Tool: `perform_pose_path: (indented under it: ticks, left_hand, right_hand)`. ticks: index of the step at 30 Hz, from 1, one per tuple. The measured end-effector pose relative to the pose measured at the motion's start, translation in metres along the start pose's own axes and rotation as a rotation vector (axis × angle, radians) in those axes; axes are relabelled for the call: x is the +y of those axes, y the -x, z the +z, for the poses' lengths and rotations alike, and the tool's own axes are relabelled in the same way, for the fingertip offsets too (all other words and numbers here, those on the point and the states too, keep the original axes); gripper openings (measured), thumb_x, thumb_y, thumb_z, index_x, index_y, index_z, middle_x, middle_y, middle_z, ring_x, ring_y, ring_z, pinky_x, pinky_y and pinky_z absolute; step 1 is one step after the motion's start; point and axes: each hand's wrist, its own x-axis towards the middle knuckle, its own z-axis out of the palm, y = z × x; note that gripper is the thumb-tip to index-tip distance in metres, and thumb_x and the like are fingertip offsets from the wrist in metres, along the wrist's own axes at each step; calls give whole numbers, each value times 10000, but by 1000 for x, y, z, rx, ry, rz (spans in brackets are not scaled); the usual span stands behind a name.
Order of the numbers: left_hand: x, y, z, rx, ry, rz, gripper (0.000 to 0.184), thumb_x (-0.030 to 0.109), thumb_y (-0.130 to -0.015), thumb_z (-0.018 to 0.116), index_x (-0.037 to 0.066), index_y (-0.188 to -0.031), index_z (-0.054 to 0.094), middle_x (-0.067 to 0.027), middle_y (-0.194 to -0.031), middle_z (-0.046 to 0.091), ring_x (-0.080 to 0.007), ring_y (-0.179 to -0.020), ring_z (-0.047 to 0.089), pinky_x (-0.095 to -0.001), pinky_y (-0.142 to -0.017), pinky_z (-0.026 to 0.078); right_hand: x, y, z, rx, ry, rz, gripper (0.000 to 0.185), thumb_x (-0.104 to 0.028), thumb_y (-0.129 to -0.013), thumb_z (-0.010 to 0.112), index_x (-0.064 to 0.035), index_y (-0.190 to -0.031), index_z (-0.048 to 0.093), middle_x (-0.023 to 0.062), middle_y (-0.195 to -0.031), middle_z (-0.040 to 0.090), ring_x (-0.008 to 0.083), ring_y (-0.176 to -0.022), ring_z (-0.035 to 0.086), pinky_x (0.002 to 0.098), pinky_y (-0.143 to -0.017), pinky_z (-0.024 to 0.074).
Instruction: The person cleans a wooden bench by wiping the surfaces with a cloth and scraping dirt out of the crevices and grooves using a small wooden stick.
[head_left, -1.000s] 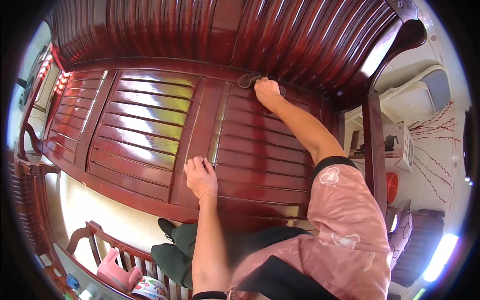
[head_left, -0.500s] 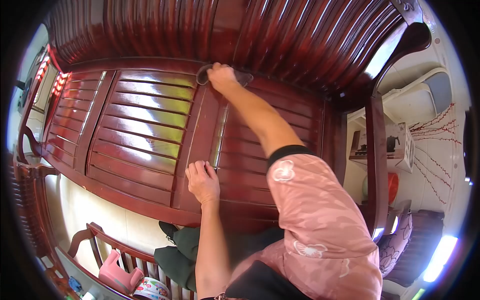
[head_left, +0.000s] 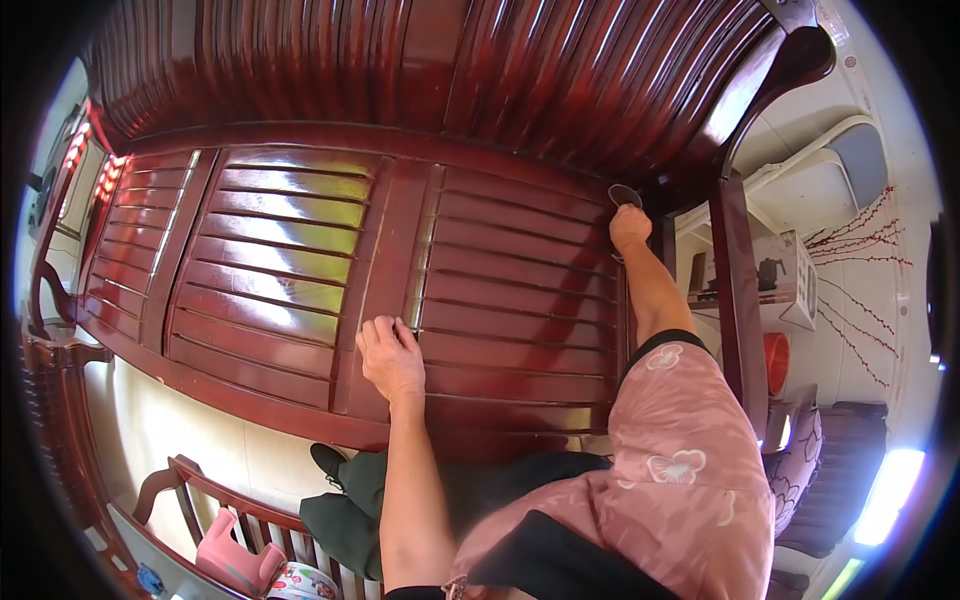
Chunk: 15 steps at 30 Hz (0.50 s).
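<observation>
A long dark-red wooden bench (head_left: 520,270) with a slatted seat and a ribbed backrest (head_left: 330,70) fills the middle. My right hand (head_left: 630,228) is at the seat's back right corner, closed on a dark cloth (head_left: 625,194) whose edge sticks out above the fingers. Resting on the seat's middle divider near the front, my left hand (head_left: 391,358) has its fingers curled together; whether anything is under them is hidden.
The bench's right armrest post (head_left: 738,300) stands beside my right arm. Beyond it are a folding chair (head_left: 815,190), a printed box (head_left: 790,280) and a red bucket (head_left: 776,362). A pink plastic object (head_left: 236,552) lies at the lower left.
My right hand first went left along the seat's back edge with the cloth, then far right to the corner. My left hand stays in nearly the same place. The view has shifted slightly.
</observation>
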Motion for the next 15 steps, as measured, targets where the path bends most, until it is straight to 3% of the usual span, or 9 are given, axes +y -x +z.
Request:
perform_pose_path:
  ticks: [2, 4, 9, 13, 15]
  left_hand:
    - [1, -1, -1, -3, -13, 1, 110, 172, -896, 656, 101, -903, 571, -78, -907, 564, -308, -918, 583, -447, -710, 540]
    - [1, 0, -2, -9, -29, 6, 110, 166, -889, 660, 105, -896, 569, -74, -907, 557, -303, -923, 584, -438, -706, 548]
    - [1, 0, 0, -14, -57, 14, 115, 171, -899, 655, 107, -895, 560, -70, -915, 564, -299, -930, 583, -441, -703, 549]
    - [3, 0, -1, -30, -79, 11, 115, 178, -906, 650, 105, -905, 562, -67, -913, 568, -299, -927, 580, -446, -697, 548]
    - [6, 1, -2, -51, -89, -2, 119, 183, -908, 650, 100, -906, 564, -70, -921, 575, -304, -921, 578, -457, -697, 545]
  right_hand:
    - [-16, -6, 1, 16, -155, 110, 307, -198, -951, 470, -52, -1059, 718, 167, -1110, 715, 320, -1030, 703, 427, -839, 584]
    - [-41, -3, -24, -50, -275, 71, 300, -229, -927, 520, -57, -1057, 729, 174, -1121, 713, 351, -1060, 689, 447, -877, 572]
    - [-138, 7, -95, -92, -349, -1, 254, -218, -929, 554, -102, -1020, 761, 141, -1079, 738, 293, -1017, 719, 405, -850, 583]
    - [-197, 33, -124, -30, -479, -287, 243, -173, -896, 551, -55, -954, 754, 176, -999, 740, 322, -960, 726, 427, -814, 588]
    - [-239, 34, -115, 70, -475, -486, 251, -149, -864, 558, -45, -1014, 730, 199, -1037, 717, 329, -897, 728, 434, -765, 590]
